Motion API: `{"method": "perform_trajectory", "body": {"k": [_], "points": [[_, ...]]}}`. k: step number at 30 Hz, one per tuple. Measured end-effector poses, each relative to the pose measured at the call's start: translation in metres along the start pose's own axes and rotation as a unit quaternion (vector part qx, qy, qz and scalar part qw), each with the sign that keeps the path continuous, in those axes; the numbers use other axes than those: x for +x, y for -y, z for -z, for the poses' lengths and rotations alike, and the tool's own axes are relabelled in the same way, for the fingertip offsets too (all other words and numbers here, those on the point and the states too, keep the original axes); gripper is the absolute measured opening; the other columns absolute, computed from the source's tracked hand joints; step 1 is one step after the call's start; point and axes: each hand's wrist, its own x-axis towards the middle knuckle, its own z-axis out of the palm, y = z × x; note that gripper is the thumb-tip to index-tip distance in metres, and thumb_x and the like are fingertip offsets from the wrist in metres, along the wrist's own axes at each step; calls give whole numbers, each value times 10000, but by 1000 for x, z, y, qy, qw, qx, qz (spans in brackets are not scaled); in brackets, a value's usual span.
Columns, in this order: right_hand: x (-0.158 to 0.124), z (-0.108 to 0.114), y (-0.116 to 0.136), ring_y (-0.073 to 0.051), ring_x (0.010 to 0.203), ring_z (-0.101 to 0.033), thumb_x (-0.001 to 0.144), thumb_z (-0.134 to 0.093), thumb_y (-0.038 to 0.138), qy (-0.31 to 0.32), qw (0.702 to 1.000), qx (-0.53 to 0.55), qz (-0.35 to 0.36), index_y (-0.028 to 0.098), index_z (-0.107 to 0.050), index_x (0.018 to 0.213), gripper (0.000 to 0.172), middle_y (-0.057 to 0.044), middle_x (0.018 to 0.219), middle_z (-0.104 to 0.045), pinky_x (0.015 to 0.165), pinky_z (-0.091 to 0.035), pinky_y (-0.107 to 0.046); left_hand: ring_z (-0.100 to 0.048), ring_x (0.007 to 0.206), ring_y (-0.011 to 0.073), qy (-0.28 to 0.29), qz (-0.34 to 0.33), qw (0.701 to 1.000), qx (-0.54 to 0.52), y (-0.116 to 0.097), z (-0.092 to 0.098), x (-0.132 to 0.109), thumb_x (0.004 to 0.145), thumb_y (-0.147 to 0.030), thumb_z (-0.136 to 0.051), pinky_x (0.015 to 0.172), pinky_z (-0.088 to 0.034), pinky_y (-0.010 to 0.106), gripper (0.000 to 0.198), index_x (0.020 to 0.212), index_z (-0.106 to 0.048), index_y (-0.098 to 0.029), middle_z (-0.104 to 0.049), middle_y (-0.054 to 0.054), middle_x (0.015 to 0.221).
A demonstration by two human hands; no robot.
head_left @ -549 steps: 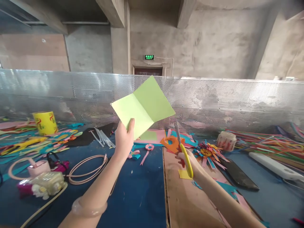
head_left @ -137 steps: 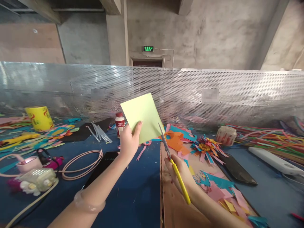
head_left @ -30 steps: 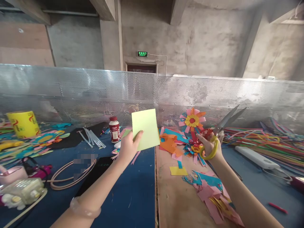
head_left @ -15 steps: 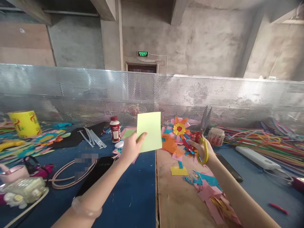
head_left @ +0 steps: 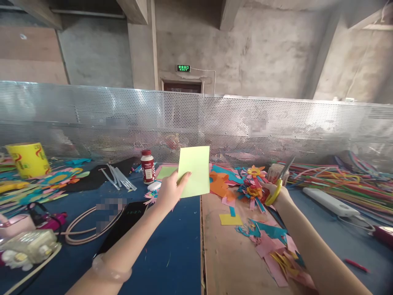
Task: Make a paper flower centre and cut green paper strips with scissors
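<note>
My left hand (head_left: 170,191) pinches the lower edge of a folded light green paper (head_left: 194,171) and holds it upright above the table's middle. Off to the right, my right hand (head_left: 275,191) is closed around yellow-handled scissors (head_left: 278,185), whose blades point up and to the right. That hand hovers low beside a paper flower (head_left: 253,171) with pink petals and a yellow centre, which lies on a heap of coloured paper scraps (head_left: 233,180). Whether the fingers still touch the flower I cannot tell.
A perforated metal screen (head_left: 123,123) closes off the table's far side. On the blue mat (head_left: 172,254) stand a small red-capped bottle (head_left: 147,166), a yellow tape roll (head_left: 26,159) and a black phone (head_left: 123,221). Scraps (head_left: 276,254) litter the wooden board (head_left: 227,254). Coloured strips (head_left: 346,180) lie at right.
My right hand, with the scissors, has brought the paper flower down from a raised position onto the scrap heap. The green paper has drifted slightly right in my left hand.
</note>
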Motion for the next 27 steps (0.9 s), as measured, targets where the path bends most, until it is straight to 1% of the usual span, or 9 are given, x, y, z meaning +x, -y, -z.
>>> {"method": "perform_trajectory", "body": {"k": [6,9,12,15,18,20,23,25,27], "points": [[-8,5,1,-180,474,-585,684,-668,265,22,997,-67,-6,162,-562,645,153,-32,502,-579,427,-460,-266,-609,578,177,4,4,1000,-3,0,0,0,844,-477,-440,464,-373,239,374,814,-620,-151,-669,64,688],[-11,8,6,-182,441,-535,691,-647,328,-3,992,-125,19,162,-530,550,248,-2,391,-463,402,-386,-263,-591,544,170,6,12,1000,-6,0,1,0,842,-487,-437,461,-368,245,388,786,-617,-148,-666,63,684],[-13,11,14,-198,473,-520,629,-676,329,-33,982,-178,59,182,-489,498,272,33,345,-357,421,-337,-264,-616,636,192,3,19,999,-28,-2,2,0,844,-482,-434,537,-415,264,393,847,-627,-139,-674,73,736],[-17,9,23,-206,537,-524,598,-674,357,-43,972,-205,102,185,-486,531,263,28,397,-382,458,-339,-268,-629,799,226,-4,34,997,-70,-5,5,1,837,-473,-453,651,-454,292,393,944,-623,-135,-681,90,829],[-28,-2,28,-185,563,-508,602,-656,386,-38,968,-206,140,181,-479,631,273,16,504,-440,477,-357,-267,-626,856,245,3,99,981,-169,-9,8,3,792,-494,-520,677,-476,308,406,972,-618,-144,-681,93,889],[-40,-15,28,-172,584,-503,606,-651,395,-39,966,-199,159,185,-453,736,316,14,596,-466,490,-381,-261,-627,887,243,56,158,936,-310,-11,10,4,769,-492,-560,687,-494,310,407,998,-616,-160,-679,89,947],[-71,-38,25,-164,618,-506,607,-656,401,-12,965,-180,192,203,-367,870,439,11,712,-466,502,-420,-257,-625,940,233,203,215,807,-511,-15,9,1,777,-441,-588,767,-498,334,375,1040,-617,-175,-671,94,1020],[-95,-52,20,-159,610,-508,640,-626,385,70,963,-164,201,212,-347,885,410,16,722,-457,499,-441,-260,-624,959,234,281,231,737,-569,-18,5,-4,785,-399,-600,832,-479,363,348,1041,-626,-164,-671,109,1028],[-116,-64,14,-159,621,-526,671,-594,345,167,954,-137,208,209,-373,895,343,17,719,-474,536,-472,-270,-614,989,241,322,239,701,-590,-23,-1,-11,789,-367,-608,881,-454,388,334,1042,-630,-151,-664,124,1047]]}}
